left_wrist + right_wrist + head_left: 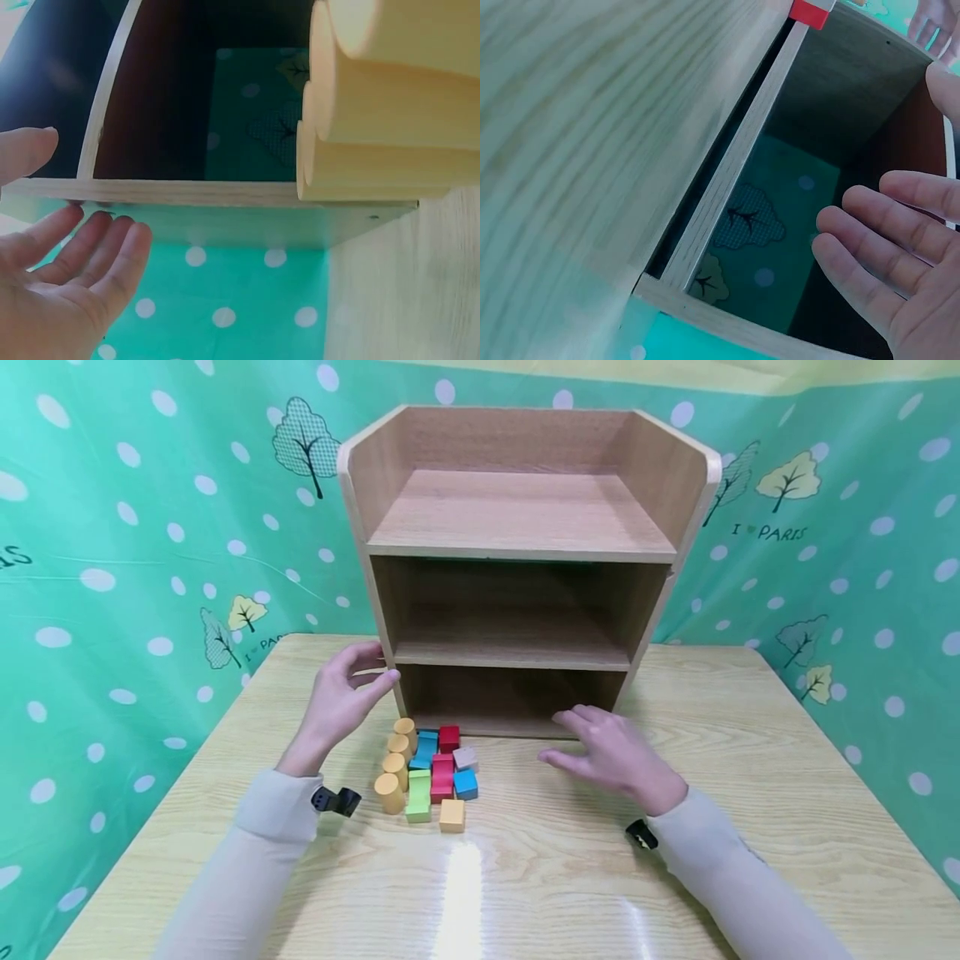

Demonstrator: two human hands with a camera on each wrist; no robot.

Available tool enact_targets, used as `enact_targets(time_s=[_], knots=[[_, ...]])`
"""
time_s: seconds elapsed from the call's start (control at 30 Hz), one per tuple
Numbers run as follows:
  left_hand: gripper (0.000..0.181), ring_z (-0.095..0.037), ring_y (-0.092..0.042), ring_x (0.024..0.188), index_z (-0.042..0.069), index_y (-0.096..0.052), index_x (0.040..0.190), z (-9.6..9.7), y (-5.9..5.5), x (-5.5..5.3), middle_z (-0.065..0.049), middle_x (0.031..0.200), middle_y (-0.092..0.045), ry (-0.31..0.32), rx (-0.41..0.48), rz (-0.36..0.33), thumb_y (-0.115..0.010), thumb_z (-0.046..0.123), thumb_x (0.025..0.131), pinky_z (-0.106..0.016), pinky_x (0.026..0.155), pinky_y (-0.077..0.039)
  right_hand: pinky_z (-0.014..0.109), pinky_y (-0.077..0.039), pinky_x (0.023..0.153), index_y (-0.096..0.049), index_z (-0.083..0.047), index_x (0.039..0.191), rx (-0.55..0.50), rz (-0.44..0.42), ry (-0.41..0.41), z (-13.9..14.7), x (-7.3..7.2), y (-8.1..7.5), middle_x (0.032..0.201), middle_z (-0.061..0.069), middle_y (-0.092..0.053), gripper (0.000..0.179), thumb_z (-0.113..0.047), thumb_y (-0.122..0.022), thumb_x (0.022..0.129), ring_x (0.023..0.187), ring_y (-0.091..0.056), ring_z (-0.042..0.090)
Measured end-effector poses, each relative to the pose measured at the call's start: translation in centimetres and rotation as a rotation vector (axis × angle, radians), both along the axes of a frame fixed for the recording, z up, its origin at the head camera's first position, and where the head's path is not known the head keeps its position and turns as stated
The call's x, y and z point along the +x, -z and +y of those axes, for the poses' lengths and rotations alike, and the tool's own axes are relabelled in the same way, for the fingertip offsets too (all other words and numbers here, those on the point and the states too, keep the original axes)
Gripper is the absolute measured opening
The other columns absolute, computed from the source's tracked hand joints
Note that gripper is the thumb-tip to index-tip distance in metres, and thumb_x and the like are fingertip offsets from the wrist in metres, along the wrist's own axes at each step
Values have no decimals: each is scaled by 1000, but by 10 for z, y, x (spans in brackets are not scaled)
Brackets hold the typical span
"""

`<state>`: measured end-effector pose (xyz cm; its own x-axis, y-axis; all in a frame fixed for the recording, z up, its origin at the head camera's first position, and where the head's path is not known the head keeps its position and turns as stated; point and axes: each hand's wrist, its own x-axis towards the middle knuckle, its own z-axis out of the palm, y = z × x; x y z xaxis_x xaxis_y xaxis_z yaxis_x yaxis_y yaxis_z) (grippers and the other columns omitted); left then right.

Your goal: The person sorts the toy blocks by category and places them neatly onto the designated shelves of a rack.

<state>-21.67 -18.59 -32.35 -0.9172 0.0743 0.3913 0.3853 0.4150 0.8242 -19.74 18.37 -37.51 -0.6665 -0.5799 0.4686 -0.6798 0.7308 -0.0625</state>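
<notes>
A wooden shelf unit (525,656) with a top tray and two compartments below stands on the table. Beside its left side panel is my left hand (341,702), thumb apart from the fingers. In the left wrist view, the fingertips (124,232) lie near the panel's outer face; whether they touch it I cannot tell. My right hand (611,752) hovers before the lower compartment's right part, holding nothing. Its fingers (885,240) are spread loosely in the right wrist view. Between the hands sit wooden blocks: tan cylinders (390,793), green (418,806), red (442,781) and blue (466,785) pieces.
A tan cube (452,816) and a pale grey-lilac block (465,758) belong to the cluster at the unit's front left. The light wood table (570,885) extends around it. A green dotted curtain (135,610) hangs behind and at both sides.
</notes>
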Motion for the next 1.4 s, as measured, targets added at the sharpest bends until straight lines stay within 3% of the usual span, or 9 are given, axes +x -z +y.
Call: enact_targets(time_s=[0.07, 0.17, 0.47, 0.7, 1.4], knots=[[47, -26, -57, 111, 3, -55, 127, -2, 6, -6, -13, 122, -59, -7, 14, 2, -71, 22, 87, -44, 94, -47, 36, -55, 66, -66, -4, 111, 1, 0, -5, -2, 0, -1, 97, 8, -67, 58, -54, -69, 81, 81, -66, 21], [47, -24, -58, 108, 4, -57, 126, -1, 5, -9, -11, 120, -60, -27, 27, 0, -71, 27, 87, -40, 93, -49, 35, -55, 66, -65, -5, 111, 5, -4, -7, -5, 0, -3, 97, 8, -67, 57, -53, -69, 81, 80, -66, 20], [46, -20, -58, 104, 4, -58, 121, 7, 2, -12, -9, 116, -60, -91, 120, -77, -72, 28, 86, -33, 91, -49, 34, -55, 63, -67, -5, 109, 15, 3, -23, -12, -1, -3, 97, 8, -68, 57, -53, -70, 80, 80, -66, 20], [45, -21, -55, 105, 3, -57, 121, 13, -1, -9, -10, 116, -60, -120, 150, -96, -72, 26, 86, -26, 86, -48, 33, -54, 59, -67, -6, 108, 22, 25, -36, -17, -2, -2, 94, 7, -68, 56, -55, -69, 80, 77, -65, 19], [43, -22, -52, 99, 3, -57, 115, 21, 2, -16, -9, 109, -57, -208, 254, -134, -73, 29, 85, -27, 83, -46, 30, -54, 64, -67, -10, 110, 42, -36, -23, -31, -2, -2, 98, 4, -68, 52, -53, -69, 82, 81, -65, 17]])
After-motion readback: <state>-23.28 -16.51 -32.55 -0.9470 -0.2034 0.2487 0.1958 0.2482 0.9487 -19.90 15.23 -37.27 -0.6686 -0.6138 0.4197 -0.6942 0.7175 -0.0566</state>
